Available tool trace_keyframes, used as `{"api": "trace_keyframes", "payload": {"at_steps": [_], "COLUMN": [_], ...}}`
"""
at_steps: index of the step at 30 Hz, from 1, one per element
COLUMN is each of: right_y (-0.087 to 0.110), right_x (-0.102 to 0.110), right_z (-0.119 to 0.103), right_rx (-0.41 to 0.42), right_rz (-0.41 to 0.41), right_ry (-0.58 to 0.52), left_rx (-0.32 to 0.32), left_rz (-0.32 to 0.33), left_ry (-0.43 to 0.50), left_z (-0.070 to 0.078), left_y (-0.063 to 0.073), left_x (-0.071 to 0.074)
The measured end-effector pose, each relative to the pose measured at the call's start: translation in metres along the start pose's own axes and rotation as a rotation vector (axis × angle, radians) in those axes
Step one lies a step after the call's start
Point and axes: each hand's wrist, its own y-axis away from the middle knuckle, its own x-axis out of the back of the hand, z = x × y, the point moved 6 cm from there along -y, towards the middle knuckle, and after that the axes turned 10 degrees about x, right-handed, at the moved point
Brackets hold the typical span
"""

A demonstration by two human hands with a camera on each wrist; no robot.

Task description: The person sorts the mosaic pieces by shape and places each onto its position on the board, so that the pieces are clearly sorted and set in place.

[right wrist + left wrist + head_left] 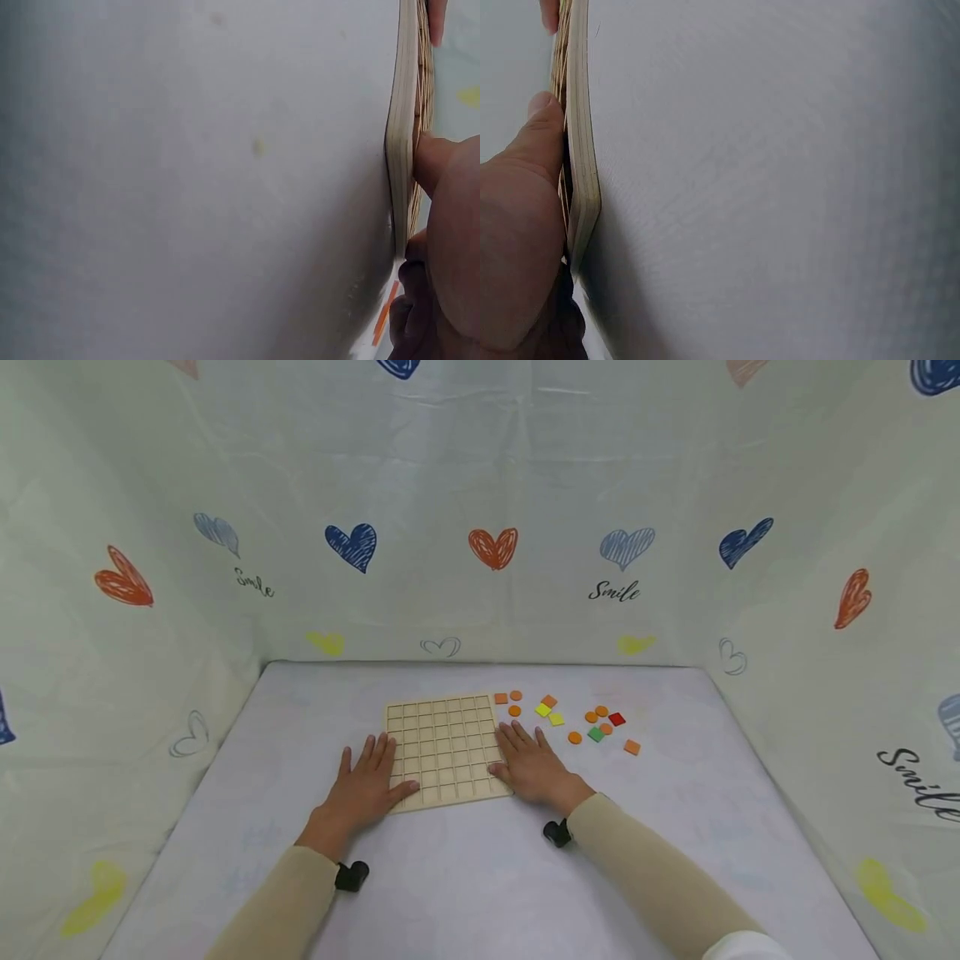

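A square wooden grid board (442,743) lies flat on the table, its shallow square cells bare. At its left edge rests my left hand (362,789), fingers straight and thumb over the near left corner. My right hand (534,768) lies along the right edge with straight fingers, its thumb on the board's rim. In the left wrist view the thumb (540,135) presses on top of the board's edge (581,150). The right wrist view likewise has the thumb (435,161) on the board's edge (401,135).
Right of the board lie scattered small flat pieces: orange discs (575,737), orange squares (632,747), yellow squares (557,720), a green square (596,735) and a red square (617,719). A white curtain (487,468) with printed hearts surrounds the pale table (465,885).
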Motion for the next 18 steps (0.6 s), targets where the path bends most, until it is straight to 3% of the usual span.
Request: {"api": "trace_keyframes", "payload": {"at_steps": [4, 12, 18], "right_y": [0.005, 0.031, 0.058], "right_x": [-0.006, -0.012, -0.013], "right_z": [-0.005, -0.024, -0.028], "right_rx": [-0.002, 0.029, 0.047], "right_rz": [-0.018, -0.010, 0.006], "right_ry": [-0.012, -0.012, 0.016], "left_rx": [-0.021, -0.058, -0.087], "left_rz": [-0.004, 0.029, 0.005], "left_ry": [0.004, -0.018, -0.001], "left_z": [0.000, -0.005, 0.005], "left_y": [0.006, 0.031, 0.046], "left_x": [-0.001, -0.008, -0.015]}}
